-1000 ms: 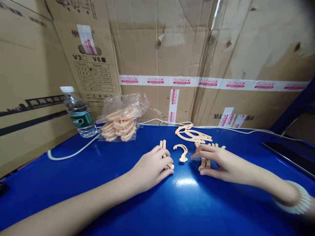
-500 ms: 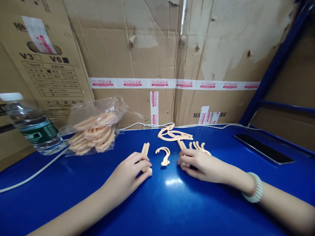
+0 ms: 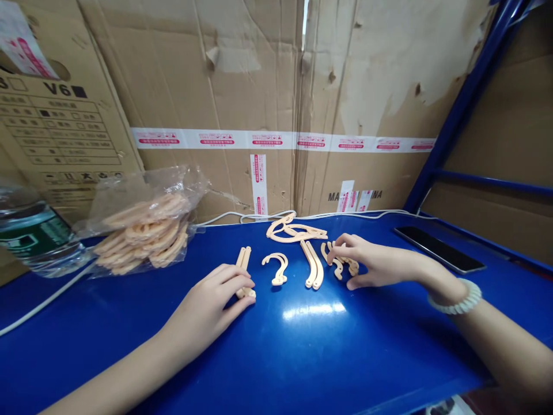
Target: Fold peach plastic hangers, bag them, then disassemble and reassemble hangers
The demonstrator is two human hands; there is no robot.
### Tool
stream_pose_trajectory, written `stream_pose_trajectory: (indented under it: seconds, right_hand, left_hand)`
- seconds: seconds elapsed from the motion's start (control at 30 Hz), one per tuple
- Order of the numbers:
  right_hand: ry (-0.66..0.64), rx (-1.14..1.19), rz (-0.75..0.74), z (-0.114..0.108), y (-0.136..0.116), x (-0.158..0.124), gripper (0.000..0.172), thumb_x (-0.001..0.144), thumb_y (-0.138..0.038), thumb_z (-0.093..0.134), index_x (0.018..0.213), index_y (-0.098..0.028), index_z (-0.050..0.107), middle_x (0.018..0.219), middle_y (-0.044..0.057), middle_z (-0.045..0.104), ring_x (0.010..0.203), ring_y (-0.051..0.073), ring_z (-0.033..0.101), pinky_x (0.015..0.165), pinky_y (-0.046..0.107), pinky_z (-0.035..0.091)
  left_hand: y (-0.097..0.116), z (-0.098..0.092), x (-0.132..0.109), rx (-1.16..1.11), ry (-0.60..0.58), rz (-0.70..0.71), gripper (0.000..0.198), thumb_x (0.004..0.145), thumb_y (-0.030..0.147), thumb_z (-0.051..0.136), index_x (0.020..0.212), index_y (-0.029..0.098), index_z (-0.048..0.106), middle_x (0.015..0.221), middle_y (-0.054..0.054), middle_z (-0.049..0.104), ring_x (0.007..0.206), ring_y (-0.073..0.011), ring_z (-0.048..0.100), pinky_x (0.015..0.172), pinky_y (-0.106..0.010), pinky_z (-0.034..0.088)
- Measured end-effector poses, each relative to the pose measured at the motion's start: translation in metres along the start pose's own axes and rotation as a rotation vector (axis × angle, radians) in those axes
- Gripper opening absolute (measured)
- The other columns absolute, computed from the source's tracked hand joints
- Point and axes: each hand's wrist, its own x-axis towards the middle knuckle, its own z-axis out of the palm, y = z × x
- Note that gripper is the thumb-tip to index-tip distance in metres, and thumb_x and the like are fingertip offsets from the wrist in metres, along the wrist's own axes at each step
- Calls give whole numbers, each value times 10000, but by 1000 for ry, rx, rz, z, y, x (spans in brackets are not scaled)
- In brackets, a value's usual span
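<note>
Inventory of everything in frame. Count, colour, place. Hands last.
Left strips: two visible, beige, under left hand
Hook pieces: about two, beige, table middle
Curved strips: two, beige, right of hooks
Small curved pieces: several, beige, at right hand
Large frames: overlapping, count unclear, beige, table back
Bag of pieces: one, clear, beige contents, back left
Bottle: one, clear, green label, left edge
Phone: one, black, right
Cables: count unclear, white, back and left
Cardboard: several panels, brown, white-red tape, behind
Table: one, blue, below
Metal frame: one, blue, right
Bracelet: one, pale, right wrist
Left hand: one, bare, left
Right hand: one, bare, right
</note>
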Motion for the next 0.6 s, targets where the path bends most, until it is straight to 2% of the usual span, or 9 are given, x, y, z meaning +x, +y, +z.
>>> stream_pose_trajectory:
  seconds: [0.13,0.27,0.4,0.5,0.6]
  right_hand:
    - [-80,80,9,3,-2,4,361,794,-209,624,1147,-263,578,1206,70,408,892,180,557,845,352,497]
    - [-28,69,17,1,8,8,266,815,-256,604,1079,-224,593,1159,77,426,986,221,530,893,363,469]
    - [25,41,49,1,16,9,375,809,-378,638,1154,-252,562,1136,70,440,993,236,520,915,389,453]
    - [152,37,41,1,16,8,462,823,-519,615,1183,-252,502,1104,65,453,926,223,534,889,393,466]
    - [373,6,20,1,17,10,409,877,-563,516,1089,-216,483,1093,87,471,951,237,539,877,398,466]
  left_hand:
    - [3,-1,1,12,-4,-12,100,953,247,536,935,224,632,1014,-26,658,965,-209,600,844,-359,494]
    - [5,-3,1,27,-4,-16,111,948,239,534,926,215,639,1013,-37,665,960,-216,604,842,-371,496]
    - [4,-3,1,23,-8,-35,126,930,222,544,1022,203,627,994,-51,671,972,-230,608,846,-388,505]
    - [12,-6,5,28,2,-33,163,910,191,547,1061,198,608,997,-59,675,985,-240,611,845,-398,514]
    - [37,-18,3,39,71,33,159,908,166,538,1044,216,604,1033,-53,678,985,-229,619,843,-379,520]
